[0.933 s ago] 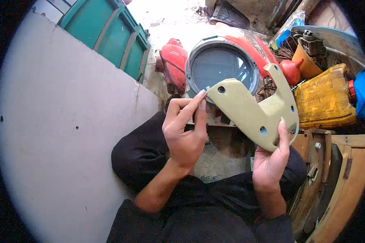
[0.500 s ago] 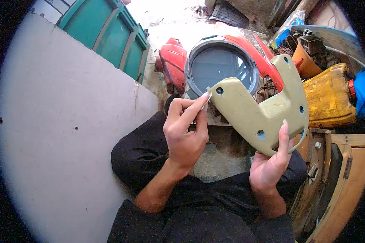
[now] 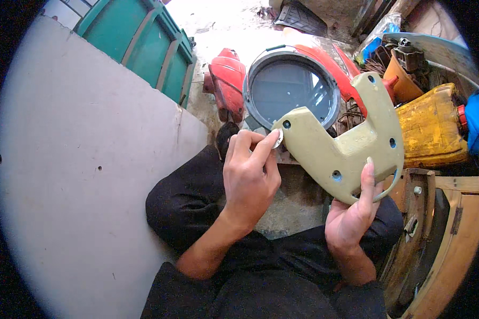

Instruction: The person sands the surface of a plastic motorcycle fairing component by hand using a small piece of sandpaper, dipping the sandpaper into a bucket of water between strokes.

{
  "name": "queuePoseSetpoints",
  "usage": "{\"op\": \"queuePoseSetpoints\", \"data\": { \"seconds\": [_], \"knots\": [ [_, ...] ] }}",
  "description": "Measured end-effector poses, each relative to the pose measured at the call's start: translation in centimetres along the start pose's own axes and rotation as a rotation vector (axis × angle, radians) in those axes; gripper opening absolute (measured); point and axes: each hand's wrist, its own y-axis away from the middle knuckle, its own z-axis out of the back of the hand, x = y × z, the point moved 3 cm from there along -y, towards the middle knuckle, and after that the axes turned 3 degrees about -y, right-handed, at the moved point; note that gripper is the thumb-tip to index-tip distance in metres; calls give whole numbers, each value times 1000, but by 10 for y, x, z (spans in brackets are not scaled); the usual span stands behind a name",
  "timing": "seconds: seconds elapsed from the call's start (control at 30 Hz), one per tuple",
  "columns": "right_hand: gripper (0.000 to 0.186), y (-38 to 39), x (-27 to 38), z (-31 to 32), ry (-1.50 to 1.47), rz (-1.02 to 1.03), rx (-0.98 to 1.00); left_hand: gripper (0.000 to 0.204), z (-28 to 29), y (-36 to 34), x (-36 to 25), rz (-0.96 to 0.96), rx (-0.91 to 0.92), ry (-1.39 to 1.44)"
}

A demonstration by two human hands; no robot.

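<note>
My right hand (image 3: 351, 220) grips the lower edge of an olive-beige plastic motorcycle fairing panel (image 3: 335, 154), with the thumb lying on its face. The panel is tilted up in front of me; it has a deep notch on its far side and several screw holes with blue rims. At its left end, my left hand (image 3: 252, 175) pinches a small pale folded piece (image 3: 278, 139) against the panel's edge. The piece looks like sandpaper, but the fingers cover most of it. Just beyond the panel stands a bucket (image 3: 290, 85) of greyish water.
Red fairing pieces (image 3: 229, 82) lie around the bucket. On the right are a yellow jerrycan (image 3: 431, 127), an orange container (image 3: 406, 80) and a wooden frame (image 3: 463, 239). A white wall (image 3: 96, 159) rises close on my left, with a green cabinet (image 3: 143, 48) behind it.
My left hand has moved slightly right and down along the panel's left edge, showing more of the pale piece. The panel has shifted a little left and its left end has dipped.
</note>
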Motion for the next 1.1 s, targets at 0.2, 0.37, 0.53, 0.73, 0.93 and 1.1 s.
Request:
{"op": "queuePoseSetpoints", "data": {
  "seconds": [0.2, 0.37, 0.53, 0.73, 0.93, 1.1],
  "knots": [
    [46, -8, 2, 6, -38, -44, -7, 19, -7, 9, 8, 41, 140, -75],
    [45, -14, 3, 7, -20, 5, -32, 15, 0, 4, 17, 134, 124, -103],
    [46, -15, 4, 8, -40, 5, -2, 17, 18, -13, 8, 164, 13, 126],
    [45, -12, 2, 7, -35, 0, 8, 17, 20, -13, 7, 66, 4, 122],
    [45, -10, 1, 6, -23, 2, 30, 18, 17, -13, 7, 28, 17, 99],
    [45, -8, 2, 3, -25, 17, 39, 18, 14, -12, 9, 33, 27, 103]
  ]
}}
